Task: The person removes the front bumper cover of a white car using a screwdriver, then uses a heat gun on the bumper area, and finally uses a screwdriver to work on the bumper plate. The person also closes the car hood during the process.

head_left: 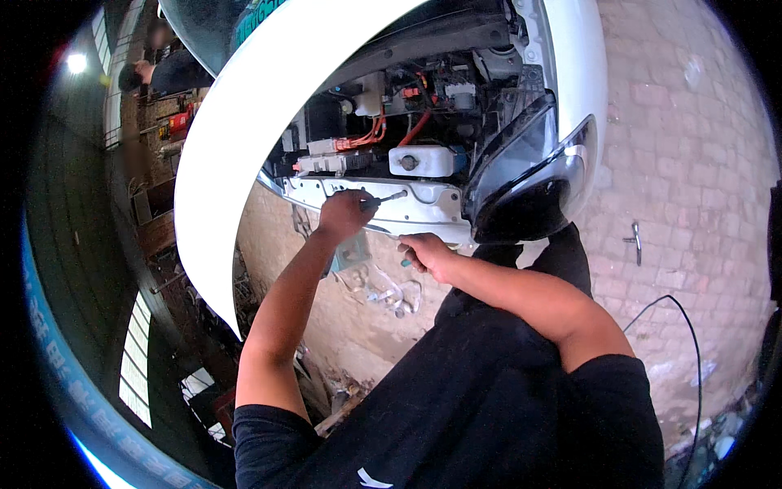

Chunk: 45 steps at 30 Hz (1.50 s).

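Note:
My left hand [346,213] is closed on a dark-handled tool [383,200] with a metal shaft, whose end reaches a hole or fastener in the white front panel [434,210] of a car's open engine bay. My right hand [425,254] is closed on a tool with a teal handle [406,263], its shaft reaching along the lower edge of that panel. Behind the panel are a translucent reservoir [432,160] and orange cables [362,138]. A dark headlight [538,196] sits at the panel's right.
A large white curved body part [204,200] arches at the left. A person [171,77] is beyond it. On the brick floor [676,163] lie a bent metal tool [637,243], a black hose [692,342] and metal pieces [397,297]. A grey-blue container [350,253] is below the panel.

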Available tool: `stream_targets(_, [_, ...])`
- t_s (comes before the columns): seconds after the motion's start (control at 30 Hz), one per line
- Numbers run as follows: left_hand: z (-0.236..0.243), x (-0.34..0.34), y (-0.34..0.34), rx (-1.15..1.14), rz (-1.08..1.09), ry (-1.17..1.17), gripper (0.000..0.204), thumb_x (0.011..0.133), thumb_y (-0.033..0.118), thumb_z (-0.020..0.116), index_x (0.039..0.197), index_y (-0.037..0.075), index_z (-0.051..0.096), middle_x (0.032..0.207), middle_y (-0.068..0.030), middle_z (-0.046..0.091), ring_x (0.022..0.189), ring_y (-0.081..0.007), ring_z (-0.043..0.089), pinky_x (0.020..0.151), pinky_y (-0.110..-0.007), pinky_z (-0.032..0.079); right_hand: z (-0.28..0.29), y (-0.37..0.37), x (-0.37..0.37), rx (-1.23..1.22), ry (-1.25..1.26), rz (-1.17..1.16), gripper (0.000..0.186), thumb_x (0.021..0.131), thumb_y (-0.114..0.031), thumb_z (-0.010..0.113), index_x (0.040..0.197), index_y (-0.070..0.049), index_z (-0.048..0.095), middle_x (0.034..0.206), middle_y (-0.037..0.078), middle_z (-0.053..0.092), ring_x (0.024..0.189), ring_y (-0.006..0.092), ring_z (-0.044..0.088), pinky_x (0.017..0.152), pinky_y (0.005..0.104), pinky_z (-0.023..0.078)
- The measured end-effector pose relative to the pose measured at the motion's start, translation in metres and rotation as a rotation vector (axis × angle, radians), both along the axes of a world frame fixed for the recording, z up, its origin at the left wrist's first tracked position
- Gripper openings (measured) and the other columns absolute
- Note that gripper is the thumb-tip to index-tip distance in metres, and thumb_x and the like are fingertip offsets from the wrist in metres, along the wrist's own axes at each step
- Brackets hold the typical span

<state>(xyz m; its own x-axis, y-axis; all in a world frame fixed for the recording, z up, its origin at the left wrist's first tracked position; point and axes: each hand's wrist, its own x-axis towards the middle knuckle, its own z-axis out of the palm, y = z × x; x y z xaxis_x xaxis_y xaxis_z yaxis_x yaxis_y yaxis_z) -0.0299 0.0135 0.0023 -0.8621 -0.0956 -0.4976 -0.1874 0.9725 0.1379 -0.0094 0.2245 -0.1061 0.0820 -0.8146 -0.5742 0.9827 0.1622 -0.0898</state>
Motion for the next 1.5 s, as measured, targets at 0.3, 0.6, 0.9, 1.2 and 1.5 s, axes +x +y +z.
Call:
stream_targets(0.3, [0.008,0.003,0.006,-0.281,-0.227,-0.274,0.035,0.094,0.043,0.064,0.096,0.008,0.069,0.055,0.0005,0.046,0.047,-0.0126,0.042,0.045,-0.03,0.035,-0.002,0.008,-0.011,0.006,0.01,-0.002,0.031,0.095,-0.036,0.061,0.088,-0.006,0.063,0.063,0.0,0.05,0.046,0.0091,0.039,0.042,0.027,0.027])
stream_targets(0.6, [0.008,0.01,-0.005,0.292,0.781,-0.525,0.031,0.094,0.037,0.065,0.092,0.007,0.07,0.06,0.0034,0.044,0.052,-0.0092,0.037,0.048,-0.03,0.034,0.003,0.003,-0.005,0.007,-0.015,0.041,0.033,0.096,-0.035,0.061,0.095,-0.002,0.065,0.063,0.0,0.052,0.047,0.0103,0.042,0.043,0.0277,0.032])
stream_targets(0.9, [0.007,0.004,-0.005,0.513,1.225,-0.494,0.033,0.096,0.04,0.063,0.091,0.008,0.064,0.06,0.0003,0.046,0.053,-0.0092,0.043,0.049,-0.029,0.036,0.005,0.0,-0.005,-0.02,0.013,0.032,0.034,0.094,-0.036,0.062,0.094,-0.002,0.064,0.062,0.0,0.051,0.047,0.0106,0.042,0.043,0.0279,0.031])
stream_targets(1.2, [-0.006,0.01,-0.001,-0.238,-0.183,-0.314,0.036,0.098,0.039,0.054,0.103,0.004,0.062,0.071,-0.0067,0.062,0.06,-0.0215,0.058,0.056,-0.04,0.047,0.001,-0.004,-0.001,-0.009,-0.008,0.018,0.033,0.094,-0.037,0.061,0.091,-0.004,0.064,0.064,0.0,0.051,0.045,0.0096,0.04,0.041,0.0273,0.028])
stream_targets(1.5, [-0.001,-0.006,0.019,-0.275,-0.058,-0.458,0.035,0.098,0.037,0.05,0.105,0.008,0.069,0.09,-0.0157,0.07,0.087,-0.0322,0.068,0.076,-0.048,0.053,-0.004,-0.005,-0.004,0.009,0.013,-0.008,0.036,0.096,-0.038,0.059,0.09,-0.003,0.062,0.063,0.001,0.05,0.045,0.0105,0.04,0.039,0.0281,0.027])
